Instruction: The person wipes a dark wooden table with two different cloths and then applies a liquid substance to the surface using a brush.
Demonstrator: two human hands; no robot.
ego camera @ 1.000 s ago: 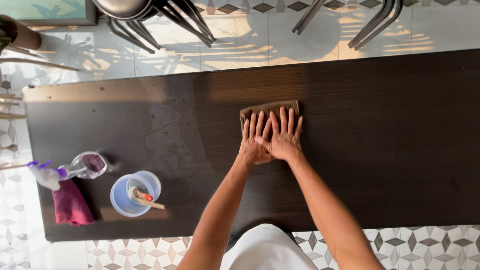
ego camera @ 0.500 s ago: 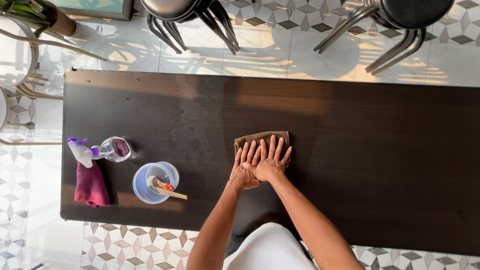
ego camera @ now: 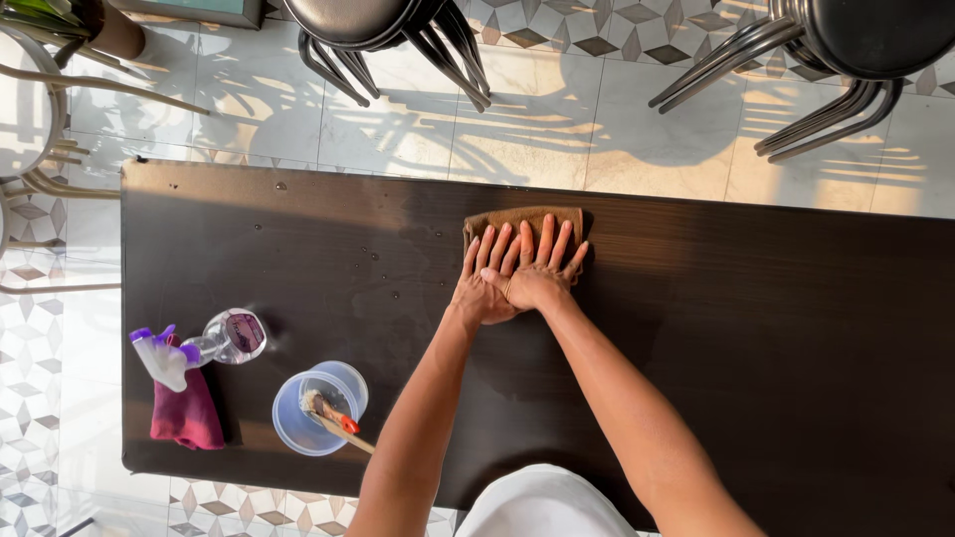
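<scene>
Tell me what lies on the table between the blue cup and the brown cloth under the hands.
In the head view, only bare dark table with a few water drops lies between the blue cup and the brown cloth.

dark table [ego camera: 796, 328], tiled floor [ego camera: 557, 129], blk chairs [ego camera: 378, 25]

Two bare forearms without sleeves end in the left hand [ego camera: 479, 290] and right hand [ego camera: 537, 278]. A ring circles one right finger. A white garment [ego camera: 542, 502] covers the torso below the forearms.

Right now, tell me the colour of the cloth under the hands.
Brown cloth, seen in the head view.
</scene>
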